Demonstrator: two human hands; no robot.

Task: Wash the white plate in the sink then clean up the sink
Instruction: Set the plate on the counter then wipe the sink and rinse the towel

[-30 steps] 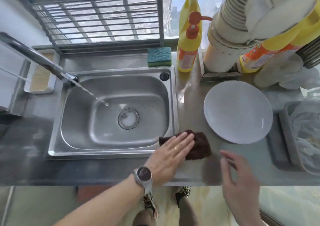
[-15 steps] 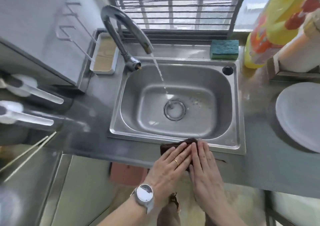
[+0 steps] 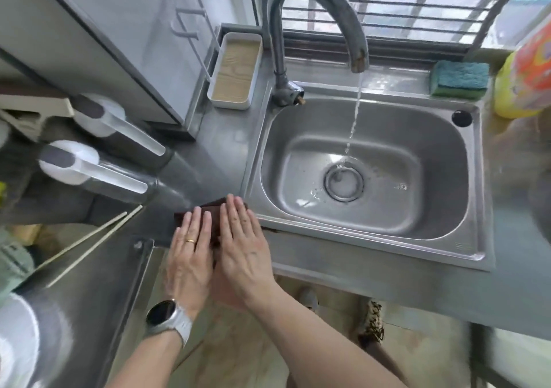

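Worktop [image 3: 343, 271]: steel, wiping step in hand.
Sink [image 3: 465, 256]: tap [image 3: 316, 15] running into it; white plate out of view.
Hands: left hand [image 3: 186, 256] and right hand [image 3: 244, 244] flat, fingers straight, pressing the brown cloth [image 3: 208, 209] at the sink's front-left corner.
Next: likely shut off the tap.

Both hands, the left hand [image 3: 188, 250] and right hand [image 3: 243, 243], have slid the brown cloth [image 3: 208, 213] along the tabletop [image 3: 208, 161] to the sink's [image 3: 369, 232] left front corner.
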